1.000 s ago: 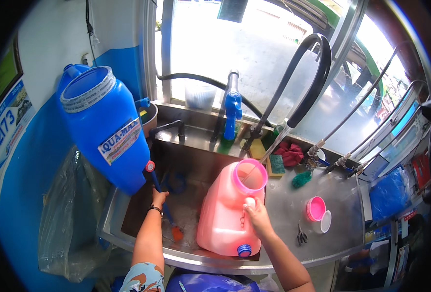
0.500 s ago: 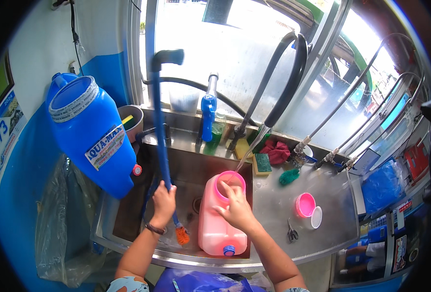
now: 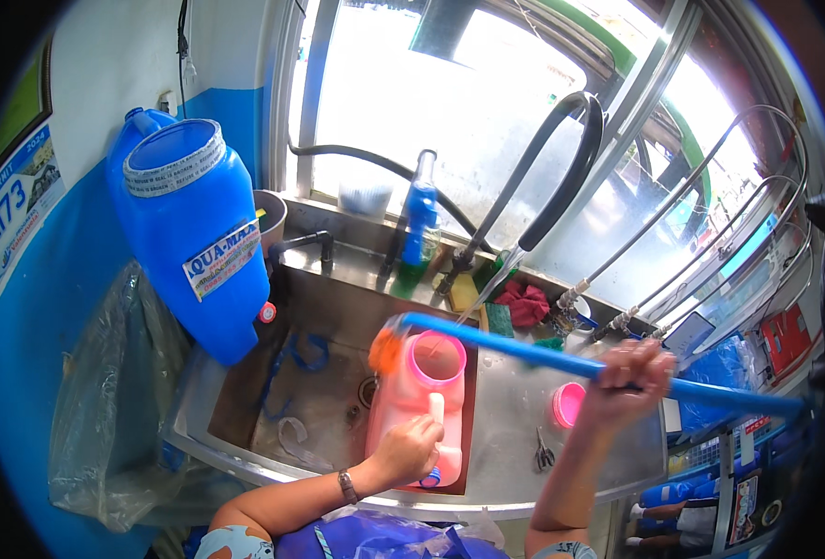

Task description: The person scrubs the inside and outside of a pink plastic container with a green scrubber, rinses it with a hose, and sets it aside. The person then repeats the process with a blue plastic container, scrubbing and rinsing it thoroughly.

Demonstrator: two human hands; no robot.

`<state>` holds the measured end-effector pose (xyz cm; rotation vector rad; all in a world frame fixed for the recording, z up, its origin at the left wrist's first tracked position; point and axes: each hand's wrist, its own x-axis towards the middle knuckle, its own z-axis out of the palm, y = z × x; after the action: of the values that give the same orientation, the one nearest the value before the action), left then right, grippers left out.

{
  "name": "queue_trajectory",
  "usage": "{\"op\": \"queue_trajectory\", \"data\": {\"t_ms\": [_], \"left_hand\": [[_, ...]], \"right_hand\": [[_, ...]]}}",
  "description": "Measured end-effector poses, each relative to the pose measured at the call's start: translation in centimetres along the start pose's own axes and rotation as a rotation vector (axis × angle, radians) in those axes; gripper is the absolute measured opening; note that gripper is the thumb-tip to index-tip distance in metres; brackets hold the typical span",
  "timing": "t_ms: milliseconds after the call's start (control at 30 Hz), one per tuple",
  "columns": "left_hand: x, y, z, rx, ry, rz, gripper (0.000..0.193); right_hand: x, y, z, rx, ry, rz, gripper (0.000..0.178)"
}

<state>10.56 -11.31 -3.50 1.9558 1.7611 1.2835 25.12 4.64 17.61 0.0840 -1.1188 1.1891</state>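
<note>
A pink plastic water container (image 3: 389, 410) with a wide round mouth stands in the steel sink. My left hand (image 3: 408, 454) is closed around the handle on its near side. My right hand (image 3: 631, 377), raised over the counter, grips a long blue-handled brush (image 3: 524, 348). The brush lies nearly level, and its orange bristles (image 3: 387, 352), blurred, are beside the container's mouth. From a black hose (image 3: 561, 177) a stream of water (image 3: 487, 296) runs down toward that mouth, partly hidden by the brush handle. A blue cap (image 3: 431, 479) sits low on the container.
A large blue container (image 3: 198, 224) leans over the sink's left edge. Scissors (image 3: 544, 452) and a pink ring-shaped lid (image 3: 571, 403) lie on the right counter. Sponges (image 3: 463, 292) and a red cloth (image 3: 522, 305) are at the back. Blue strips (image 3: 312, 352) lie in the sink.
The brush has passed from my left hand to my right, swinging from upright to nearly level. My left hand has moved right onto the pink container's handle.
</note>
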Motion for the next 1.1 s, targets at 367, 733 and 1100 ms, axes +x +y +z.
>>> {"op": "queue_trajectory", "data": {"t_ms": [367, 733, 1100], "left_hand": [[3.4, -6.2, 8.8, -1.114, -0.106, -0.954, 0.037], [3.9, -5.3, 6.2, -0.63, -0.025, -0.814, 0.035], [4.1, -4.1, 6.7, -0.56, -0.016, -0.789, 0.036]], "right_hand": [[-1.9, 5.2, -3.6, -0.202, -0.324, 0.114, 0.035], [-3.6, 18.1, -4.2, -0.157, 0.039, 0.44, 0.032], [-3.4, 26.6, -5.8, -0.391, -0.035, 1.001, 0.041]]}}
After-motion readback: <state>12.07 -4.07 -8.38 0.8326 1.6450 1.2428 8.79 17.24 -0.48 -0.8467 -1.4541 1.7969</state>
